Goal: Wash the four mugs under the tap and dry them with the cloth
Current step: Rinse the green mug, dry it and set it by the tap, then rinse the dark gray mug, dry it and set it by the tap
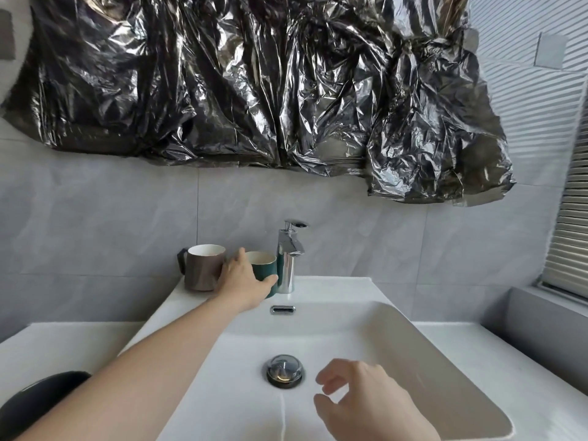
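Fingers (270, 279) of left hand (243, 280) grip green mug (265, 268) (unlabelled).

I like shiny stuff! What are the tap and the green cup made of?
The tap looks like polished chrome metal: it mirrors the room. The green mug, gripped by the left hand, looks like glazed ceramic, with a glossy teal outside and a cream inside. I can't be certain from sight alone.

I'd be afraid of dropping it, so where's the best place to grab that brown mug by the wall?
Probably the brown mug is best taken by its dark handle, which juts out on its left, open side. From the right, the green mug and the left hand gripping it crowd the body.
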